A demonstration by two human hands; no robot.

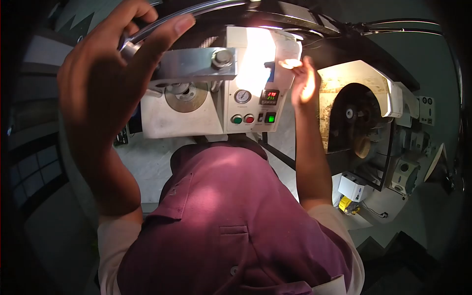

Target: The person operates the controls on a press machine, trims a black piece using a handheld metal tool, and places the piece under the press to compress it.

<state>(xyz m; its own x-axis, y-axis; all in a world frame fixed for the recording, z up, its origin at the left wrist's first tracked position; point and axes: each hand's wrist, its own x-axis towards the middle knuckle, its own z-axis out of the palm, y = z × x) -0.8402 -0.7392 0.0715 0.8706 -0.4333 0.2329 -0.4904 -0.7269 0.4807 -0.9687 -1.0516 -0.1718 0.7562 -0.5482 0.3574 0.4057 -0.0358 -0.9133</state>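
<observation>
At the far left, a paned window (37,169) sits low in the shadow. My left hand (105,69) is raised beside it, thumb and fingers spread on either side of a curved metal tube (201,8), which arches away to the right along the top of my view. Just below my thumb, a metal block (191,64) with a large bolt (222,58) reaches across toward the middle. Under it, a round metal plate (186,101) lies on a white base (167,123).

Next to that, in front of me, stands the white control box (233,83), its upper part washed out by light. Its face carries a round gauge (242,96), a display (269,97) with red digits above green ones, a green button (237,119), a red button (249,119) and a lit green switch (270,117). My maroon apron (216,196) fills the space below.

My right hand (305,83) is up at the right side of the control box, fingers toward it, well apart from my left. With the glare there and the shadow on the other side, I cannot tell whether either hand is clamped on anything.

Further right is a cream machine (329,113) with a dark arched opening, and below it a white box (353,188) beside a yellow object (348,205).
</observation>
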